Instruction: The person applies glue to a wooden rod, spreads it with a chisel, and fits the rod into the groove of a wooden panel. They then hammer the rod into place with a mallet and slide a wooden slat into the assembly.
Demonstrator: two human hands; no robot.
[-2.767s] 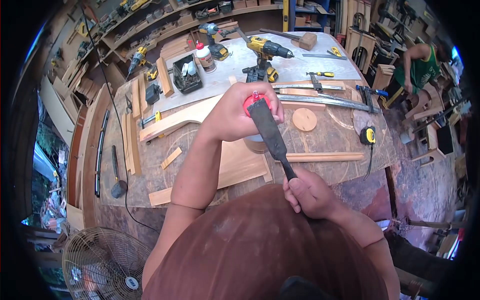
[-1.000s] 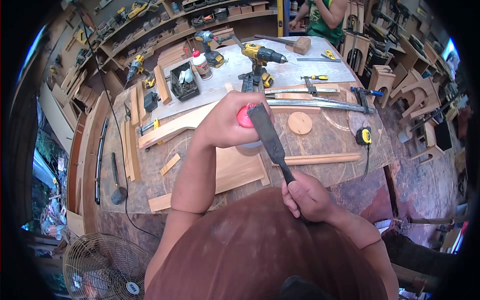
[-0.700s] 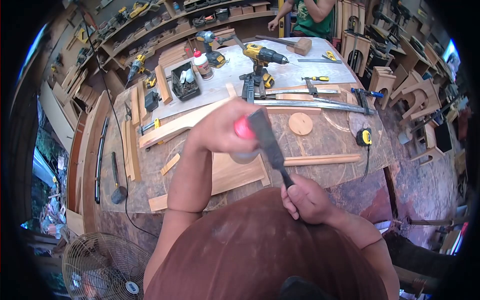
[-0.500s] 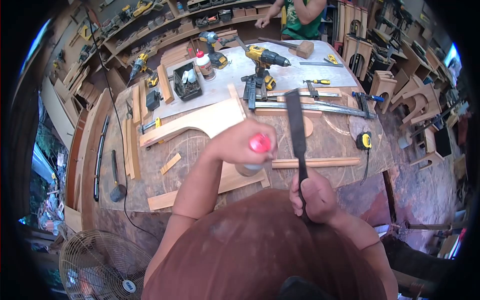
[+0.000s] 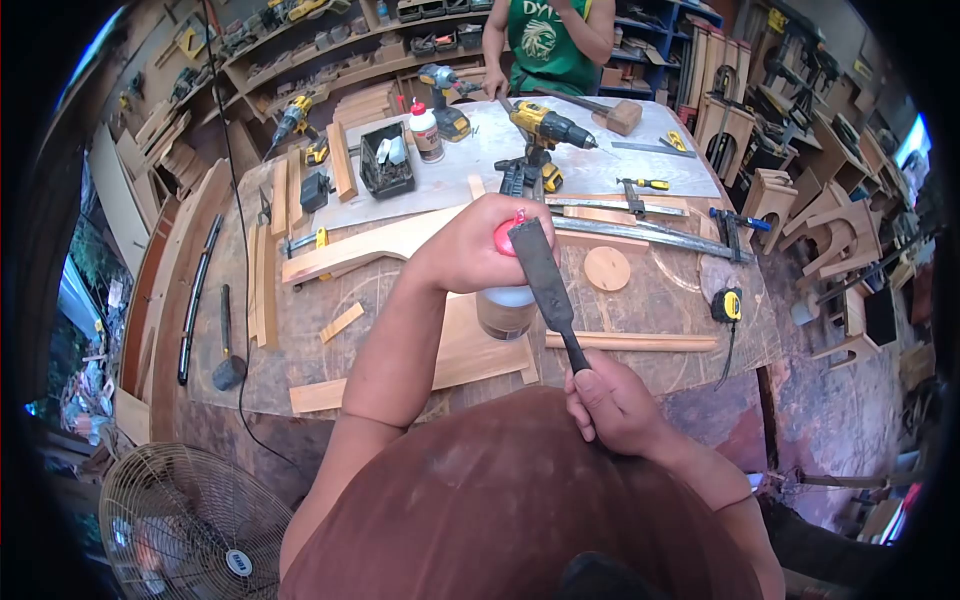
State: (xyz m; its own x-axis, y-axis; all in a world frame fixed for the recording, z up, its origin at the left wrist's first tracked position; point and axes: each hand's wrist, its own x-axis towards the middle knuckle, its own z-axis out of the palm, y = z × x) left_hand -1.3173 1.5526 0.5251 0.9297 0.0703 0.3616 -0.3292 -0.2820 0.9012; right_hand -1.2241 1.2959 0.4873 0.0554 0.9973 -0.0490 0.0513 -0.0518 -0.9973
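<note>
My left hand (image 5: 470,240) is closed round the upper part of a glue bottle (image 5: 507,312) with a red cap (image 5: 504,238). Its pale, labelled body hangs below my fist, over the bench. In my right hand (image 5: 618,402) is a dark, flat-bladed spatula (image 5: 545,275), gripped by its thin handle. The blade slants up to the left, and its broad end overlaps the red cap, right at the nozzle. Behind and below the bottle lie a curved wooden panel (image 5: 370,245) and a flat board (image 5: 455,350).
A drill (image 5: 545,125), a second glue bottle (image 5: 425,132), a black bin (image 5: 387,162) and bar clamps (image 5: 640,235) occupy the far bench. A wooden disc (image 5: 607,268), wood strip (image 5: 640,342) and tape measure (image 5: 728,304) lie right; a mallet (image 5: 229,372) left. A person (image 5: 555,45) stands opposite.
The spatula has swung left from near upright, bringing its blade end to the bottle's red cap. My left hand has risen slightly. The person opposite has lowered a hand to the bench edge.
</note>
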